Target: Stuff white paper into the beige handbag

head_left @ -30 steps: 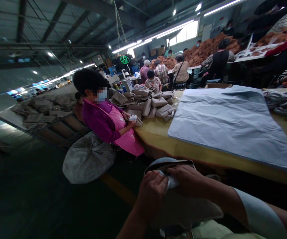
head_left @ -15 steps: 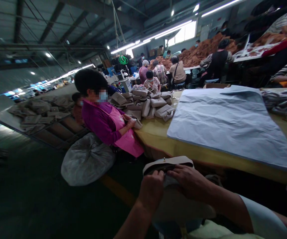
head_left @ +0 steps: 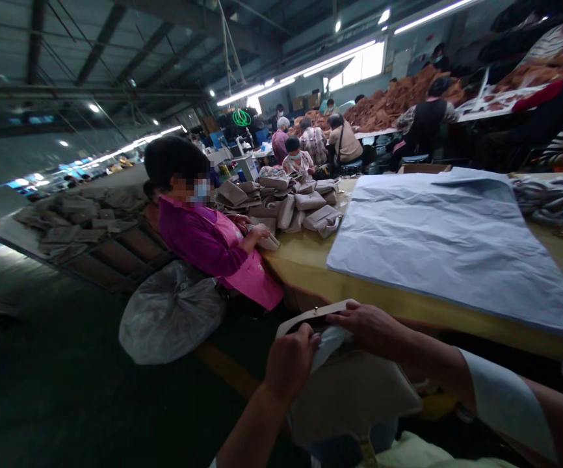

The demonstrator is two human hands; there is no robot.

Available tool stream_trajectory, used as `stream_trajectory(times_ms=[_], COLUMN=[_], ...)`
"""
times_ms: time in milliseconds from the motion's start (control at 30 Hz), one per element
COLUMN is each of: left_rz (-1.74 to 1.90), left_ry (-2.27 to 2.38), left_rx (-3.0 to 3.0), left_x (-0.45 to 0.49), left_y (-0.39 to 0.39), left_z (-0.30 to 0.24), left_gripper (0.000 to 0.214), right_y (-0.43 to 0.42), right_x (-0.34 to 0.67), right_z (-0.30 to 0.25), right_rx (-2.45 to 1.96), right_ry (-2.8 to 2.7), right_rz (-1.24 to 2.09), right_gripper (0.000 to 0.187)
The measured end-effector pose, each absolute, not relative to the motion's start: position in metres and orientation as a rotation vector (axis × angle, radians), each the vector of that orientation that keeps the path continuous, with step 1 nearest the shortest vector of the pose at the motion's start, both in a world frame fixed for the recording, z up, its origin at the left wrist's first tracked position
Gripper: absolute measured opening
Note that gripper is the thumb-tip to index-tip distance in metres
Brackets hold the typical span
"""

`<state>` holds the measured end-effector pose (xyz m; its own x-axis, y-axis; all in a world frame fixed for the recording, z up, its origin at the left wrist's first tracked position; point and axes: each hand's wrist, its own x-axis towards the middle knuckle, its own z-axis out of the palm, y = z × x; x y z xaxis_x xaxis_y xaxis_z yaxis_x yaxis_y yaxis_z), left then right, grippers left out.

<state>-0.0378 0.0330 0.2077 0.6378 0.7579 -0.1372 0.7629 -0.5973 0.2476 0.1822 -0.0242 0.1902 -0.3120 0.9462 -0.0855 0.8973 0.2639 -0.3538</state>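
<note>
On my lap I hold a beige handbag with its mouth open, a stiff pale rim with a small metal stud along the top. My left hand grips the near side of the opening. My right hand lies across the rim, fingers pinching the bag's upper edge. White tissue paper bulges from the mouth between my hands. The inside of the bag is hidden.
To the left sits a co-worker in a magenta top and pink apron, holding a small item beside a heap of beige handbags. A blue sheet covers the yellow table. A grey sack lies on the floor.
The bag's rim has tilted up to the right, and more white tissue shows at the mouth. My right hand has moved up along the rim.
</note>
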Motion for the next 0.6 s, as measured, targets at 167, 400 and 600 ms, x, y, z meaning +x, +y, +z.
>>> stream_trajectory(times_ms=[167,400,600], left_rz=[0.004,0.32,0.573], left_ry=[1.175,1.147,0.844], left_rx=[2.49,2.841,2.974], left_x=[-0.047,-0.057,-0.06], left_y=[0.044,0.032,-0.01], left_z=[0.219,0.207,0.184], left_gripper=[0.019,0.022,0.039], right_y=[-0.019,-0.006,-0.014], right_x=[0.178,0.178,0.176], right_z=[0.203,0.198,0.206], right_rx=[-1.823,-1.784,-1.835], right_ry=[-2.286,-2.325,-2.332], right_rz=[0.676,0.836,0.841], right_gripper=[0.033,0.034,0.037])
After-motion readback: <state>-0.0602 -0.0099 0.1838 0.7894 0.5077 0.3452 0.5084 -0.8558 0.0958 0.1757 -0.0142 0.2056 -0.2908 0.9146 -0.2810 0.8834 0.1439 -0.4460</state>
